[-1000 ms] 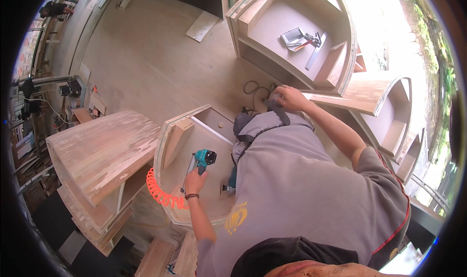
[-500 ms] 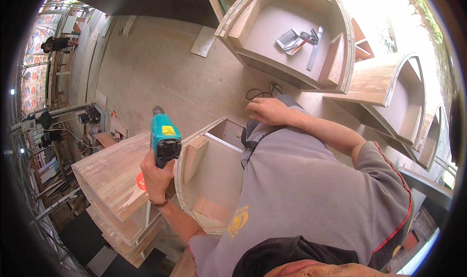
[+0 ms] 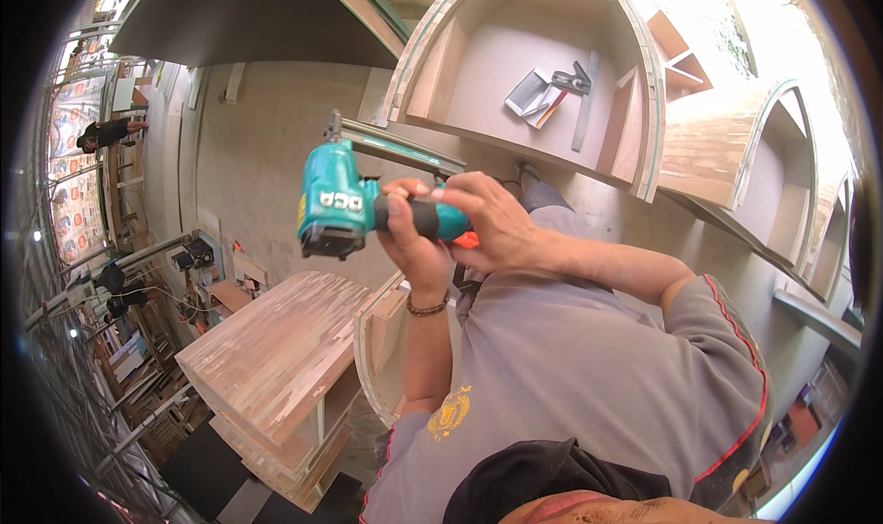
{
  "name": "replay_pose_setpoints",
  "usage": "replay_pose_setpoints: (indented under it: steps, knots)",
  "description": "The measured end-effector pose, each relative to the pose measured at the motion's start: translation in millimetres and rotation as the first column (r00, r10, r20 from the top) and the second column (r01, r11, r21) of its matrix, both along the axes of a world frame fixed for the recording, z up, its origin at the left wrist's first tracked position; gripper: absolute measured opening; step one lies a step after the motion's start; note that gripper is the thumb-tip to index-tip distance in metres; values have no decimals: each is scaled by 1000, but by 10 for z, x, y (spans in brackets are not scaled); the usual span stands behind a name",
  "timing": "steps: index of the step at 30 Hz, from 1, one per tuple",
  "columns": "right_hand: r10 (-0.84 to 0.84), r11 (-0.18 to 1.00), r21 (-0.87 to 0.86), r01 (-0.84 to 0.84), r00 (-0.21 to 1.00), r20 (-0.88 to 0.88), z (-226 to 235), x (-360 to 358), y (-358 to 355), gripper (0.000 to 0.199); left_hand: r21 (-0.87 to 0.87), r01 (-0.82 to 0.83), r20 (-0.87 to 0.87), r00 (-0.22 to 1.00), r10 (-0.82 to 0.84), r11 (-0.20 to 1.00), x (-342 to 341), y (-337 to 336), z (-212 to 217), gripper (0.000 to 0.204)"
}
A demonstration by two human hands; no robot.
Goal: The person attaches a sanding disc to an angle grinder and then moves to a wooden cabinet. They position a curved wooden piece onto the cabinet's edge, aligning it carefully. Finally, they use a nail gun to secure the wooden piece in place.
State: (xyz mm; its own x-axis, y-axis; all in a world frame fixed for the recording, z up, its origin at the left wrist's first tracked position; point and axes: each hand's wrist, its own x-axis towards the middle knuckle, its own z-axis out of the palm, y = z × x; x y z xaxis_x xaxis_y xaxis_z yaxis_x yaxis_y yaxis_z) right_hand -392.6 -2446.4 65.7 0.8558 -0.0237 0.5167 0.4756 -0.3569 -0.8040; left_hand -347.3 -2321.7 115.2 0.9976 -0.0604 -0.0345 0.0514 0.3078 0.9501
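A teal and black nail gun (image 3: 333,193) is held up in front of my body, on its side, with its nose and long metal magazine (image 3: 395,147) toward the far side. My left hand (image 3: 418,262) is closed round its dark grip from below. At the rear of the handle, my right hand (image 3: 501,219) rests with bent fingers against the grip, close to the left fingers. An orange-red piece (image 3: 466,240) shows at the handle's end, partly behind the right hand. Below the tool, a curved wooden frame (image 3: 384,326) is partly hidden by my left arm.
Stacked wooden pieces with a striped top (image 3: 276,340) stand at the left. Ahead, a round-ended wooden cabinet (image 3: 515,41) holds a spring clamp (image 3: 572,80), a metal ruler (image 3: 586,101) and a small open box (image 3: 530,96). Similar cabinets (image 3: 704,138) stand right. A person (image 3: 108,135) is far left.
The nail gun has come up and turned sideways in my left hand, away from the stacked wood. My right hand has moved from near my leg to the tool's handle.
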Motion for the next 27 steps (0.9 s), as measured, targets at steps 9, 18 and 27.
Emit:
replay_pose_setpoints:
  steps: [9,18,27]
  knots:
    - [58,990,130,-52,997,-41,-473,183,-742,98,194,364,-171,927,-334,911,255,-915,-200,40]
    - [-367,929,-209,307,842,-396,-818,511,-1407,107,631,566,-282,805,-522,530,1253,-1384,-764,50]
    - [-545,834,-494,245,504,-670,-2192,1072,-2153,103,984,-54,11,969,-248,-169,1827,-571,-1850,107]
